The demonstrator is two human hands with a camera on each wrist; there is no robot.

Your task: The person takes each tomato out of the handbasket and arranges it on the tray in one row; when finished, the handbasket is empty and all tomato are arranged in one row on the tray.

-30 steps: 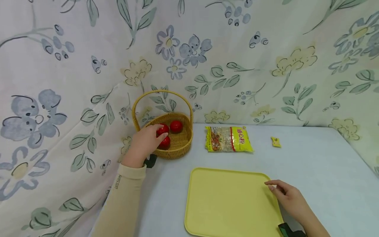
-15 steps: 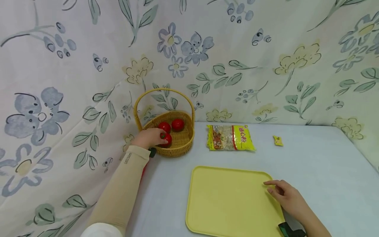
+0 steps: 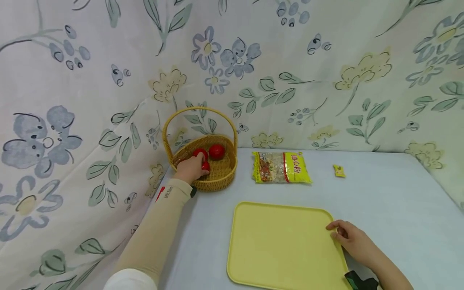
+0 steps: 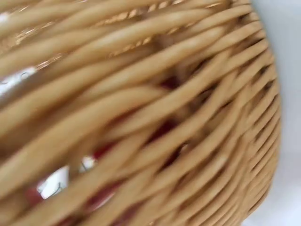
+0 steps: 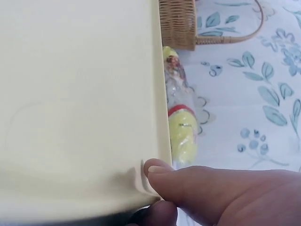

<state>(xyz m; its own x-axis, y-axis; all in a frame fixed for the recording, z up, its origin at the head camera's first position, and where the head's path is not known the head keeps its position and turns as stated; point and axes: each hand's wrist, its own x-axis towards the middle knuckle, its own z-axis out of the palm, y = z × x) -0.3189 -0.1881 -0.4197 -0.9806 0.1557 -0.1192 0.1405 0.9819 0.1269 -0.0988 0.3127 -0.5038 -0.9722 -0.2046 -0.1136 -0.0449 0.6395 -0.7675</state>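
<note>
My left hand (image 3: 190,168) reaches over the near left rim of a wicker basket (image 3: 217,186). Its fingers grip the front red tomato (image 3: 206,166), which they mostly cover. Two more tomatoes sit behind it, one partly hidden by the hand and one at the back (image 3: 216,152). In the left wrist view, the basket's woven wall (image 4: 211,117) fills most of the picture, with red showing through gaps. My right hand (image 3: 353,241) pinches the far right corner of a yellow tray (image 3: 282,241), thumb on top of the rim (image 5: 162,94) in the right wrist view.
Right of the basket lies a yellow bag of pasta (image 3: 280,167). Farther right is a small yellow packet (image 3: 339,171). A floral cloth (image 3: 275,68) hangs behind and to the left of the white table (image 3: 391,193).
My left hand's fingers have shifted over the front tomato and now cover most of it. The right hand has closed on the tray's corner, its thumb and finger nearer the rim.
</note>
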